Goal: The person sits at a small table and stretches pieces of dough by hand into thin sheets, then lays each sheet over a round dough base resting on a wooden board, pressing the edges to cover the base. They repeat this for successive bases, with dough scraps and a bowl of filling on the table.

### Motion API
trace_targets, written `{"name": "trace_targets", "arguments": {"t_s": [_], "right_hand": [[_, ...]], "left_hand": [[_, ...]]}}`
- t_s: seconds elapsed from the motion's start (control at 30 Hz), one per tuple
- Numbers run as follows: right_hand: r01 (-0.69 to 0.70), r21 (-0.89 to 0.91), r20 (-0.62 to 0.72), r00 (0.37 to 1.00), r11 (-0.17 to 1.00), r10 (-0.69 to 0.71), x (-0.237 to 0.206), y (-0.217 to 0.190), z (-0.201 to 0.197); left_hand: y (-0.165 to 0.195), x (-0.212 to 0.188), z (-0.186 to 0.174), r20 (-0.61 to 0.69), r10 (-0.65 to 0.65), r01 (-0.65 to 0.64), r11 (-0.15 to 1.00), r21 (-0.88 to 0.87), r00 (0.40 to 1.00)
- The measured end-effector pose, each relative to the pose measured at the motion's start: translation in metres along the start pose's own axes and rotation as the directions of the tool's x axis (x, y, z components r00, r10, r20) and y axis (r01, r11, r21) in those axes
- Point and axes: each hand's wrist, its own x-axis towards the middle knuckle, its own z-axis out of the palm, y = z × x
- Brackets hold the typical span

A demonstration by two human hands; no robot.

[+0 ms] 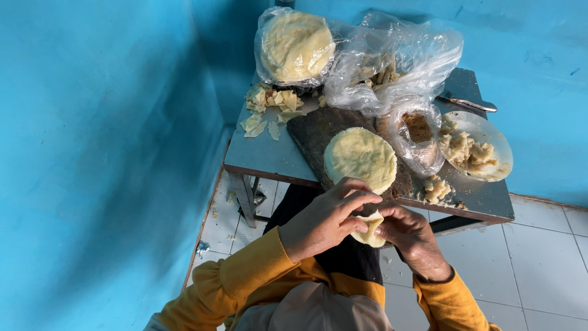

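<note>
Dough piece between both pinching hands

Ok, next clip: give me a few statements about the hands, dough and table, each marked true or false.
1. Both hands, left hand and right hand, hold a folded dough piece. True.
2. A stack of dough rounds lies on the dark board. True.
3. The white plate is bare. False: it holds lumpy filling.
4. The knife is in the right hand. False: it lies on the table.
</note>
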Motion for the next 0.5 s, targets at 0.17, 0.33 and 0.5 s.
{"name": "trace_targets", "arguments": {"t_s": [0.17, 0.33, 0.5], "right_hand": [[0.164, -0.174, 0.015, 0.986, 0.971, -0.164, 0.0, -0.009, -0.002], [0.194, -0.364, -0.014, 0.977, 0.911, -0.213, -0.003, -0.02, 0.008], [0.065, -0.248, -0.027, 0.997, 0.966, -0.074, -0.002, -0.01, 0.004]], "left_hand": [[-0.004, -0.006, 0.0, 0.003, -0.064, 0.063, 0.997, 0.036, 0.998], [-0.02, -0.012, 0.007, 0.054, -0.227, 0.233, 0.957, -0.175, 0.972], [-0.041, -0.022, 0.024, 0.086, -0.287, 0.298, 0.934, -0.195, 0.954]]}}
